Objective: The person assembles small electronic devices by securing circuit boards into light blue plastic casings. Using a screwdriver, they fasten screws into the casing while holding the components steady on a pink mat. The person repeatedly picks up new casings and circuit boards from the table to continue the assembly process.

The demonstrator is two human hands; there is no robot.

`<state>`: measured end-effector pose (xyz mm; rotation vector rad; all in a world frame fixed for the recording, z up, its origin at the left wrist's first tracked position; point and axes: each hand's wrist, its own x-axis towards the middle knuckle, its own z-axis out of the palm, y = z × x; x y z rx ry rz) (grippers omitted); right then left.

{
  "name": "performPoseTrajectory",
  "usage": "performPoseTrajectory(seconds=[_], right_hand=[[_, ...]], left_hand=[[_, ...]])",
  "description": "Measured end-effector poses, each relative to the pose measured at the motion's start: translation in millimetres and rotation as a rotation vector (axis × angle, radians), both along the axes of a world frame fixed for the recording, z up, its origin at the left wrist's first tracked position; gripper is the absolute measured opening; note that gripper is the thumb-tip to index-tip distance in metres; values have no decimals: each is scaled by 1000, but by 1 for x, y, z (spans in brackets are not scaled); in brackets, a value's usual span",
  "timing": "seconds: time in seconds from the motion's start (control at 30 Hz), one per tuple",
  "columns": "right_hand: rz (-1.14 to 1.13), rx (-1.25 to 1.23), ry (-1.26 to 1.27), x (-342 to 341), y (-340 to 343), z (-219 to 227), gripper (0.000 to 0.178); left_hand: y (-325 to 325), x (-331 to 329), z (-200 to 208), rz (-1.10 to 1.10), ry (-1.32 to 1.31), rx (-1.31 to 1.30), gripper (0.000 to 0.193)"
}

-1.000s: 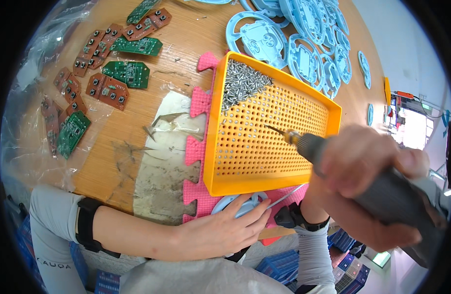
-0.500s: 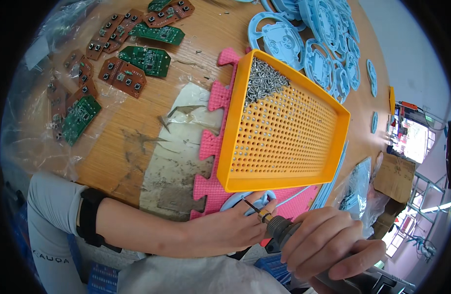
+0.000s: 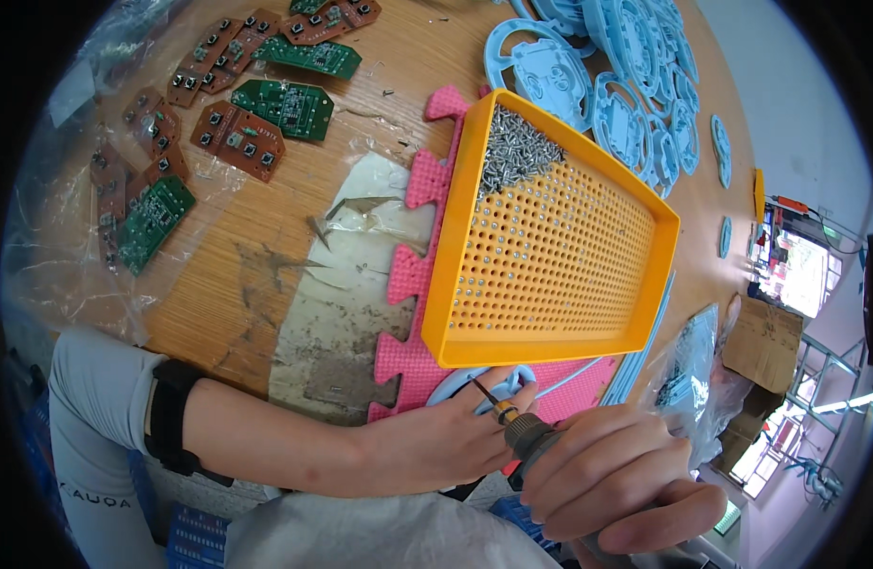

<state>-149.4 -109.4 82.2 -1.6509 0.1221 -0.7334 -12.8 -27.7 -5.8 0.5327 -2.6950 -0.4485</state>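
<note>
At the front edge of the pink mat, my left hand (image 3: 446, 441) lies over a light blue plastic part (image 3: 443, 390) and grips it. The hand hides most of that part; its rounded rim shows beyond the fingers. My right hand (image 3: 612, 474) is wrapped round an electric screwdriver (image 3: 531, 434) with a dark knurled nose and a thin bit. The bit points up and to the left, in front of my left fingers and close to the blue part. Whether the tip touches it I cannot tell.
An orange perforated tray (image 3: 434, 327) holding loose screws (image 3: 517, 152) rests on the pink foam mat (image 3: 406, 358). Blue plastic shells (image 3: 550, 81) lie piled at the far right. Green and brown circuit boards (image 3: 237, 140) sit on clear plastic at left. A cardboard box (image 3: 763, 341) stands right.
My right hand and the screwdriver have shifted slightly left and the bit tip slightly up. My left hand keeps its hold on the blue part, almost unmoved.
</note>
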Motion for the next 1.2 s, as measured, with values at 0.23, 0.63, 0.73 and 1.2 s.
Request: performPoseTrajectory(seconds=[0.23,0.63,0.73,1.2], right_hand=[[-151,-2,-81,16,10,-6,24],[91,26,-40,5,-9,-13,18],[194,23,-49,5,-19,-2,16],[-335,-153,-113,14,-50,-10,48]], left_hand=[[6,-4,-6,57,79,-10,47],[5,-7,-9,81,154,72,28],[-2,-3,-2,-21,67,94,29],[1,-2,0,46,5,-8,45]])
